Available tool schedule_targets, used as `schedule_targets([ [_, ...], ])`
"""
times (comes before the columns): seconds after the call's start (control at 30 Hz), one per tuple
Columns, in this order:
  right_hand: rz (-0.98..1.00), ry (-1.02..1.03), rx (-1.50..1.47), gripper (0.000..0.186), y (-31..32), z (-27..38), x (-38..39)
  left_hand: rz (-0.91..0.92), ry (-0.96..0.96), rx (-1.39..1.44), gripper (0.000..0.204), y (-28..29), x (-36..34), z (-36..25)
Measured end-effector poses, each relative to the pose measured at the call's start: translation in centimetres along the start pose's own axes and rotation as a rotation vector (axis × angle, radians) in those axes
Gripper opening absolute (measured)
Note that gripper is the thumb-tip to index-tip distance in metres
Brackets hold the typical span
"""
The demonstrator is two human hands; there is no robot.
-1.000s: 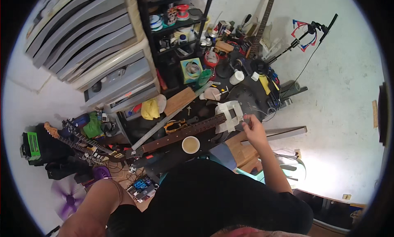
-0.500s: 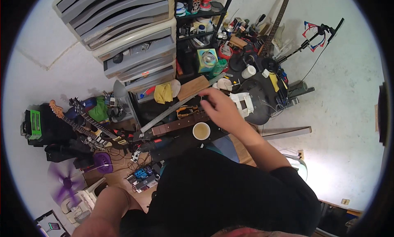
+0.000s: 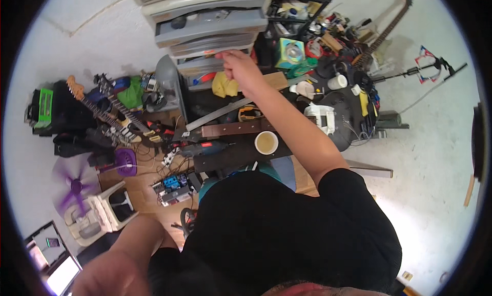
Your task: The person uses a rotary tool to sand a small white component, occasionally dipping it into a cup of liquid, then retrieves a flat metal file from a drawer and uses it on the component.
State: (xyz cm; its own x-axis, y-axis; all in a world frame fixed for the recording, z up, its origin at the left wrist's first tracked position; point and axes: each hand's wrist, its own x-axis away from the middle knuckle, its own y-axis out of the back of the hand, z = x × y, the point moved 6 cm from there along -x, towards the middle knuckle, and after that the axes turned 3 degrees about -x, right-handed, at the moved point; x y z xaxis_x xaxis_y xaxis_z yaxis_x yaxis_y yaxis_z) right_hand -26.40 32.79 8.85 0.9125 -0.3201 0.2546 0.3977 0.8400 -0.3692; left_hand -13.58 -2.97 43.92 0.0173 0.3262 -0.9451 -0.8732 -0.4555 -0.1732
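**Right hand (image 3: 245, 74) out at the drawers (image 3: 202, 68), guitar neck (image 3: 230, 129) left on the bench (image 3: 220, 163)**

Half a second ago the right hand was above the neck, and before that beside the white tape (image 3: 322, 118) on the right. Now it is stretched to the far left, past the yellow cloth (image 3: 224, 85), its fingertips overlapping the lower drawers. Whether they touch is unclear. The neck still lies across the bench, with the cup at its near side, so work there seems to be paused, in my judgement.

The right fingers are curled; I cannot tell whether they grip anything. The left hand (image 3: 110, 275) hangs at the near left, blurred and apart from the bench, its grip equally unreadable.

The cup (image 3: 266, 142) holds a pale yellowish liquid. On the far side, the open drawer (image 3: 210, 36) has a dark round thing (image 3: 178, 22) and some small items too indistinct to name. The white tub (image 3: 337, 82) stands far right, contents hidden. Left of it, the yellow-green box (image 3: 291, 53) shows a round, clear-looking middle.
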Motion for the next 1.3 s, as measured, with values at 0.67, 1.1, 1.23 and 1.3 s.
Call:
schedule_targets([
  [0.67,-0.171,-0.118,-0.494,0.029,3.4,-11.2,-3.5,-0.103,1.335,0.048,0.026,3.6,6.6,2.1],
  [1.1,-0.096,-0.181,-0.433,0.037,1.0,-14.6,10.7,0.201,1.544,-0.965,0.016,14.1,28.9,7.1],
  [1.23,-0.062,-0.208,-0.463,0.033,1.0,-14.8,14.0,0.212,1.669,-1.041,0.017,16.3,34.4,7.1],
  [1.3,-0.086,-0.275,-0.448,0.031,1.2,-15.4,15.0,0.335,1.614,-1.111,0.018,16.3,35.0,7.8],
])
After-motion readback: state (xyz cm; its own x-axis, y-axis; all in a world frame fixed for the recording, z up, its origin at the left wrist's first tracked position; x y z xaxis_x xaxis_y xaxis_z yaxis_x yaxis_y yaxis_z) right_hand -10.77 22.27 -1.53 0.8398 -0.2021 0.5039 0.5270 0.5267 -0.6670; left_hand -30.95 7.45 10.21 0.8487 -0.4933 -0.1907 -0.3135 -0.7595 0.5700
